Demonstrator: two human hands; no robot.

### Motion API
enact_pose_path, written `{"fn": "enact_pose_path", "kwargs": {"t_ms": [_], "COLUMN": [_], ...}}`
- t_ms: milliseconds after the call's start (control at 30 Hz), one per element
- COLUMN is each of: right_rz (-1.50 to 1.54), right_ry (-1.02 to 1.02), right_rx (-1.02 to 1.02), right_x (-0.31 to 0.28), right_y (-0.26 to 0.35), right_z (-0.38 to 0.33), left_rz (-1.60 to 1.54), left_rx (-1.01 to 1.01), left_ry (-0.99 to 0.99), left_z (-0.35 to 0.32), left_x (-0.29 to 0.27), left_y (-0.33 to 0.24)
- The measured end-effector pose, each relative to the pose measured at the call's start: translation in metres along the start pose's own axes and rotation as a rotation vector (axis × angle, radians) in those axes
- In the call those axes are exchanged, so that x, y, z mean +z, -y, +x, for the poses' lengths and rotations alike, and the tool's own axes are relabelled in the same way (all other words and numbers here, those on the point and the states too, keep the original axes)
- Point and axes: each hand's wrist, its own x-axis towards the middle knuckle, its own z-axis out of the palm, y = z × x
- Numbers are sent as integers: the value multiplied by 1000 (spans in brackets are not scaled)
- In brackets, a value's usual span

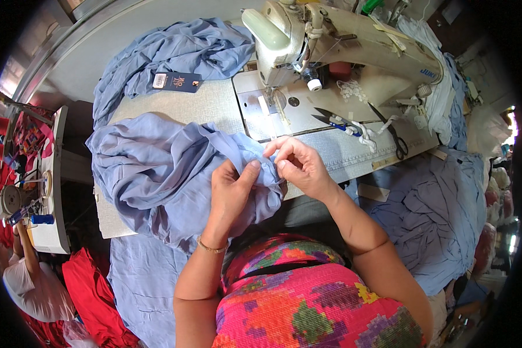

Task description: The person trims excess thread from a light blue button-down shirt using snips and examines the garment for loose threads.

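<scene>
A light blue garment (156, 165) lies bunched on the front of the sewing table, its lower folds hanging toward my lap. My left hand (229, 191) is closed on its right-hand edge, thumb on top. Close beside that edge, my right hand (304, 171) has thumb and forefinger bent together at the cloth; whatever lies between these fingertips is too small to make out. Just beyond my hands stands a sewing machine (354, 49), its needle area above a metal plate (252, 104).
Blue-handled scissors (336, 120) and black scissors (395, 139) lie right of the needle. More blue cloth (174, 55) with a dark tag (187, 82) is piled at the back left. Blue cloth (429, 214) heaps at right. A person (35, 287) sits at far left.
</scene>
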Motion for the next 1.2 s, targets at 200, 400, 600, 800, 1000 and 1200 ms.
{"fn": "enact_pose_path", "kwargs": {"t_ms": [200,400,600,800,1000,1200], "right_rz": [-392,-1164,-770,-508,-338,-179], "right_ry": [218,82,-129,16,-27,-26], "right_rx": [-256,-434,-66,-200,48,59], "right_x": [-4,-30,-51,-20,-5,-3], "right_y": [-4,-14,-5,4,10,8], "right_z": [7,21,18,4,-2,0], "left_rz": [13,-128,-153,-316,-377,-436], "left_rx": [-12,-44,-43,-67,-48,19], "left_ry": [32,-16,-21,10,69,46], "left_z": [1,2,6,7,3,3], "left_x": [-2,-3,-3,-2,0,4], "left_y": [3,-1,1,0,-11,-4]}}
